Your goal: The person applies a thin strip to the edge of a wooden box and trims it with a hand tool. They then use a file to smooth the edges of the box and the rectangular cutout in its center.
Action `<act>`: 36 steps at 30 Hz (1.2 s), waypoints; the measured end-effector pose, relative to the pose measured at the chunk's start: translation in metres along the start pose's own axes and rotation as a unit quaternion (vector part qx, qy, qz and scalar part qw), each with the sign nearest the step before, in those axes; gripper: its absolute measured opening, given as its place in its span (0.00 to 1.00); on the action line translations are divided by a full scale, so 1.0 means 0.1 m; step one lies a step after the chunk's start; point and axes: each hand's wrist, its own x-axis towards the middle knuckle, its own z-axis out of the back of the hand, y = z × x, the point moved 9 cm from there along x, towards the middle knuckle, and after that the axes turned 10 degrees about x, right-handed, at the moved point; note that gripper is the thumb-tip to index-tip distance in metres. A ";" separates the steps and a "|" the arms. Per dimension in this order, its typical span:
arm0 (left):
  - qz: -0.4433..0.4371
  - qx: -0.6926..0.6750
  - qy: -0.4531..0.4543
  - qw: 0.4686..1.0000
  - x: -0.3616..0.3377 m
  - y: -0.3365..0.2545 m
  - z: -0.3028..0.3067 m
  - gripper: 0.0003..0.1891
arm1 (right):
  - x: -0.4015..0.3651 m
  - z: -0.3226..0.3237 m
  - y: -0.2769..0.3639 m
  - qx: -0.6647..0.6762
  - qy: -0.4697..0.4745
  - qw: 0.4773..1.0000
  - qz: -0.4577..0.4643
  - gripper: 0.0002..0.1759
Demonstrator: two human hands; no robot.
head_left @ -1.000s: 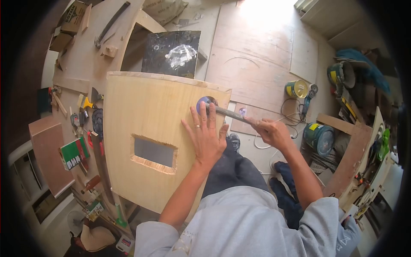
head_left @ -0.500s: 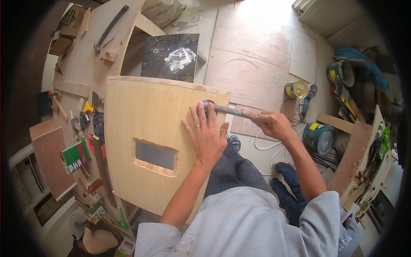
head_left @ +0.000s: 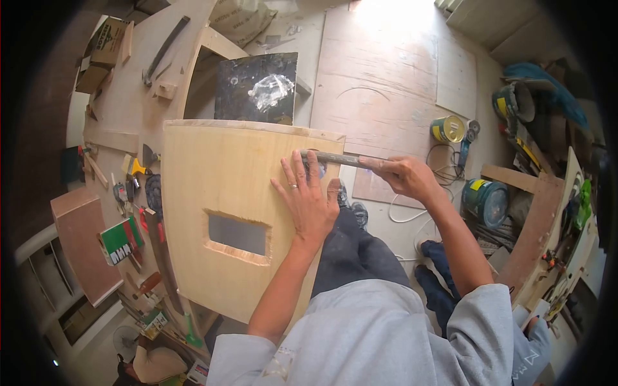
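A pale wooden panel box (head_left: 212,167) lies in front of me, with a rough-edged rectangular cutout (head_left: 237,235) in its face. My left hand (head_left: 310,206) rests flat on that face, fingers spread, near a round hole (head_left: 321,168) by the right edge. In my right hand (head_left: 407,179), fingers wrapped round its near end, is a long grey file (head_left: 342,159). The file reaches over the panel's edge to the hole, its far end meeting my left fingertips.
On the left bench lie a yellow-handled brush (head_left: 135,166), a green box (head_left: 119,241) and other tools. A black board (head_left: 257,83) stands beyond the panel. Paint cans (head_left: 486,202) and a cord stand on the floor to the right. Another person's legs (head_left: 438,283) show beside me.
The file has swung to lie more level across the hole, its far end now showing at my left fingertips. My left hand stays on the panel. The view has shifted slightly.
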 end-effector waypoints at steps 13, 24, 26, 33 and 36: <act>-0.239 0.003 -0.014 0.971 0.05 -0.22 0.08 0.38 | 0.07 0.52 -0.20 0.119 -0.203 0.972 -0.010 0.25; -0.367 0.132 0.010 0.921 0.32 -0.30 0.13 0.32 | -3.08 -0.64 -0.84 0.234 -0.276 0.868 -0.341 0.21; -0.313 0.047 0.014 0.949 0.54 -0.35 0.16 0.34 | -3.43 -0.87 -0.79 0.256 -0.279 0.836 -0.397 0.21; -0.251 -0.106 0.116 0.955 1.24 -0.34 0.06 0.23 | -3.92 -1.25 -0.75 0.287 -0.297 0.794 -0.446 0.20; -0.102 -0.210 0.114 0.966 1.57 -0.06 -0.10 0.13 | -4.08 -1.31 -0.85 0.277 -0.344 0.790 -0.426 0.21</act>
